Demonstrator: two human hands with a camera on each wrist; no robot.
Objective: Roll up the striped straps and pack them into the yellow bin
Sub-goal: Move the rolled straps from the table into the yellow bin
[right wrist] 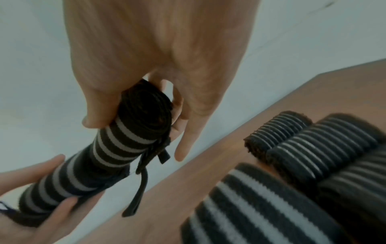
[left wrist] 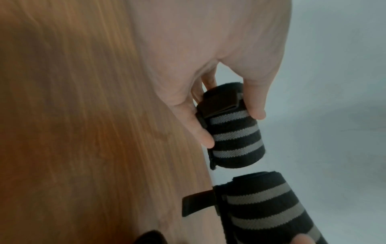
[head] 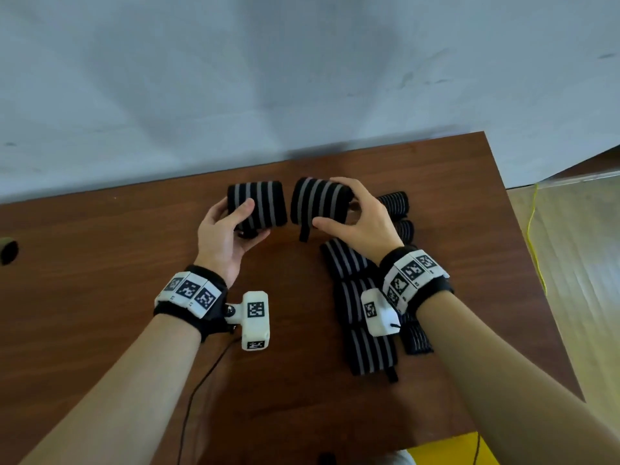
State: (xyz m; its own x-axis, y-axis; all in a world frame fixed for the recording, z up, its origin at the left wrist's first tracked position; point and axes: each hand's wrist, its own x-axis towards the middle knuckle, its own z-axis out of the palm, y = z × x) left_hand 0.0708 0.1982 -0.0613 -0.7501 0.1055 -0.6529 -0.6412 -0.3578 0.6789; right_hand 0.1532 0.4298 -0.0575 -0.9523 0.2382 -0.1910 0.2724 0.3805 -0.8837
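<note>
Two rolled straps are held up side by side near the middle of the head view, above the far part of the table [head: 100, 263]. The left roll [head: 256, 204] is gripped by the left hand [head: 224, 236], with thumb on top and fingers curled under it. The right roll [head: 318, 201] is gripped by the right hand [head: 362, 223] in the same way, and a loose tab [head: 304, 231] hangs down from it. More straps [head: 365, 317] are lying in the lower right part of the table, some flat, some already rolled. Only a yellow corner, probably the bin [head: 446, 451], is seen at the bottom edge. The rolling of these two seems finished. Next, both rolls should be carried down to the bin, kept tight so that the tab is not unwound.
</note>
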